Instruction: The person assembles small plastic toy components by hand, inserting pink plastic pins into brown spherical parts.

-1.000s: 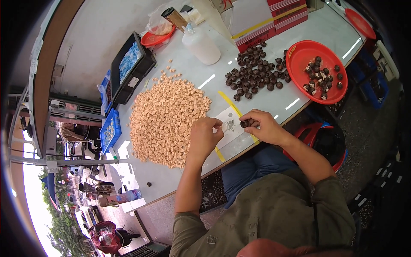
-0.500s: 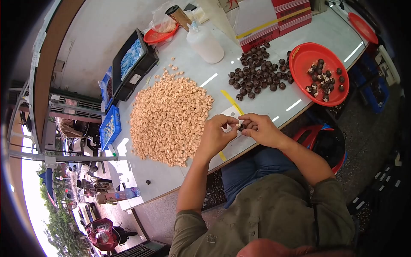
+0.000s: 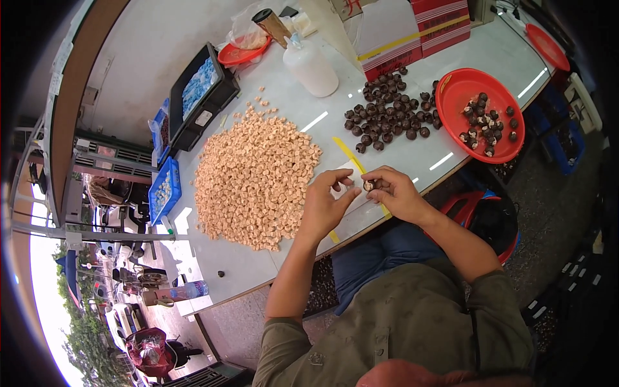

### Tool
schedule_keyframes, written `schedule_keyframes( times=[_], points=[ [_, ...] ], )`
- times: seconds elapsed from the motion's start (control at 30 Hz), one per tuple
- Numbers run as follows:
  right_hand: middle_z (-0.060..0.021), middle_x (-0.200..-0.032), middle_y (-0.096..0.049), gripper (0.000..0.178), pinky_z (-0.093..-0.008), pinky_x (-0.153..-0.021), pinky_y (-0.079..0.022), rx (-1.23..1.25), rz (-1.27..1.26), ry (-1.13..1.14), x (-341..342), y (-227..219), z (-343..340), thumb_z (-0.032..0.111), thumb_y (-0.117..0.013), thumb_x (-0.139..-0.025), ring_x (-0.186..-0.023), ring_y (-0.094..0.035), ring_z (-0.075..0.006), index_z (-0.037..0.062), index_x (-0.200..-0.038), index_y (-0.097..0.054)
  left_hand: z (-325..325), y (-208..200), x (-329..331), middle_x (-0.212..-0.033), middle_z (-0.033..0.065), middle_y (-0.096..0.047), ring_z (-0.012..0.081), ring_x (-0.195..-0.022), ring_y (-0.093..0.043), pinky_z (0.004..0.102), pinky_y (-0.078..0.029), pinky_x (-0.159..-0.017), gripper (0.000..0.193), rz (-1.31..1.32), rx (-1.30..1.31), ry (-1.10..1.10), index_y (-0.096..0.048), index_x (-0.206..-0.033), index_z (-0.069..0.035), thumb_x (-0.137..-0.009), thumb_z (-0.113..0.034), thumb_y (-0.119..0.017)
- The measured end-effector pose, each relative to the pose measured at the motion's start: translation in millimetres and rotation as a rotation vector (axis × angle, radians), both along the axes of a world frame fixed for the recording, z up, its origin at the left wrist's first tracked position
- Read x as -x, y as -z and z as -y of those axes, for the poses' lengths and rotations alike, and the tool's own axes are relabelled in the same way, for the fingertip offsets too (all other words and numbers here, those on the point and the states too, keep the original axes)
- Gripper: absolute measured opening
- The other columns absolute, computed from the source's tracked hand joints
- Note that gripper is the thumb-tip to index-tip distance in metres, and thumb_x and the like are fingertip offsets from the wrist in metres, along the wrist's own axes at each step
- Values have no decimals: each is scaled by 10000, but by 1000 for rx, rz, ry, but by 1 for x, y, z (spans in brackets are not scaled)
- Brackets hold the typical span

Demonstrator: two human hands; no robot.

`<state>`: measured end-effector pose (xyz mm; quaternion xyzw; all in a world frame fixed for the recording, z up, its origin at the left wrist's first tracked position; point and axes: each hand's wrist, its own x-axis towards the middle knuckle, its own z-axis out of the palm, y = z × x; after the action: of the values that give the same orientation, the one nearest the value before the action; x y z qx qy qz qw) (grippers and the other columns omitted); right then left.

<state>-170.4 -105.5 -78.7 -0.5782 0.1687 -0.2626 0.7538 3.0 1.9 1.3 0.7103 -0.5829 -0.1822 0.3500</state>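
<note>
Two hands [image 3: 320,201] have parted, the right [image 3: 402,197] holding one dark ball [image 3: 369,185].

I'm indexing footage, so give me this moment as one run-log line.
left hand: thumb and forefinger apart, near tan pile | right hand: holding dark round piece | red bowl: dark pieces inside

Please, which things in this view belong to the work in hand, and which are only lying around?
Seemingly in the work:
right hand, holding a dark ball
loose dark balls
large red tray
pale pieces, perhaps

Apparently just lying about:
white bottle
cardboard boxes
brown cylinder
</note>
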Motion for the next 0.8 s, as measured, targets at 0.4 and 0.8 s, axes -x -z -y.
schedule_keyframes(
  times=[0.4,0.8],
  points=[
    [-67,-1033,-684,210,-232,-806,-522,278,-122,37,7,-12,1,-47,-701,-910,-881,-626,-92,-46,-1120,-695,-28,10,-17,-917,82,-723,147,-828,-598,299,-517,-784,332,-146,80,-222,-706,-1168,16,-858,-62,-795],
    [-80,-932,-680,449,-252,-684,-545,-273,162,-211,23,-3,18,262,-709,-999,-773,-638,-104,-34,-1324,-617,-41,9,-16,-943,80,-721,152,-846,-603,295,-517,-790,281,-202,113,-251,-706,-1154,5,-886,-49,-768]
  ],
)
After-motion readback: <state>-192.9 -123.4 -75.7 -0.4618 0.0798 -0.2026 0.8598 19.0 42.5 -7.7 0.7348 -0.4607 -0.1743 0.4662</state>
